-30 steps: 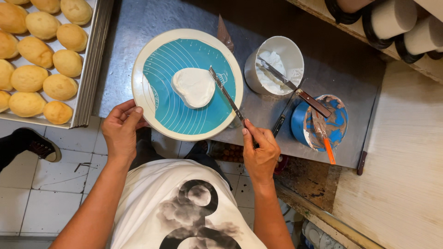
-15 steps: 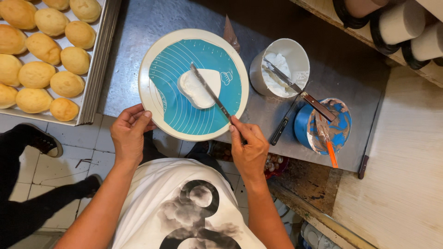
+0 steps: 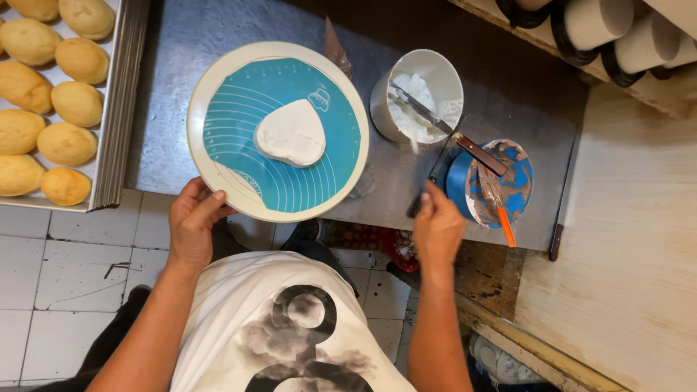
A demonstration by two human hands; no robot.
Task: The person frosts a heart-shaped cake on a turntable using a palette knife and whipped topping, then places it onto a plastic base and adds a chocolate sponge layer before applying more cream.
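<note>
A white turntable with a blue ringed mat stands on the steel table, overhanging its near edge. A white, heart-shaped cream-covered cake sits at its middle. My left hand grips the turntable's near-left rim. My right hand is off to the right, fingers curled on the dark handle of a palette knife that lies between the white bucket and the blue tub. How firm the hold is stays unclear.
The white bucket holds cream and a brown-handled knife. An orange-handled tool rests in the smeared blue tub. A tray of golden buns is at the left. White rolls lie at the top right, above a wooden surface.
My right hand has drawn the palette knife off the cake and moved right, down to the table beside the blue tub. My left hand stays on the turntable rim.
</note>
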